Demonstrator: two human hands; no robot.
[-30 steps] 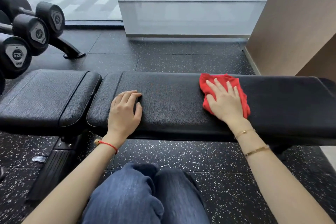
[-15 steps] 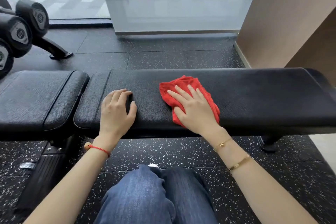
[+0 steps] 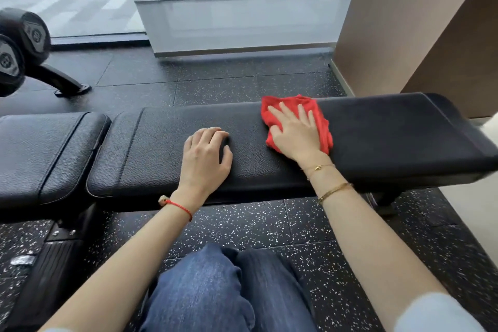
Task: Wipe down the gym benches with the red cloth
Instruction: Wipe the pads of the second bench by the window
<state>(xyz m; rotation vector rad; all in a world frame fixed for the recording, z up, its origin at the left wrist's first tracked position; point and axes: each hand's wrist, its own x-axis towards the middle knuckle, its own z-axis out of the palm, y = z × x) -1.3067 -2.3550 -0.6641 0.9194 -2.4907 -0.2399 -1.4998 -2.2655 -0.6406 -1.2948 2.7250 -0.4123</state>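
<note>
- A long black padded bench (image 3: 377, 137) runs across the view, seen from above by a person kneeling or sitting in front of it in blue jeans (image 3: 215, 291).
- The right hand (image 3: 295, 133) lies flat on a red cloth (image 3: 322, 122), fingers straight and slightly spread, pressing it onto the top of the bench, right of the middle and towards the far edge.
- The left hand (image 3: 206, 159) rests bare on the bench, just to the left of the cloth, fingers gently curved onto the padding and holding nothing.
- The two hands are near each other but do not touch.
- A second black pad (image 3: 45, 148) sits just beside the bench's left end.
- Black dumbbells (image 3: 18, 46) stand at the far left on a dark speckled floor (image 3: 269, 224).
</note>
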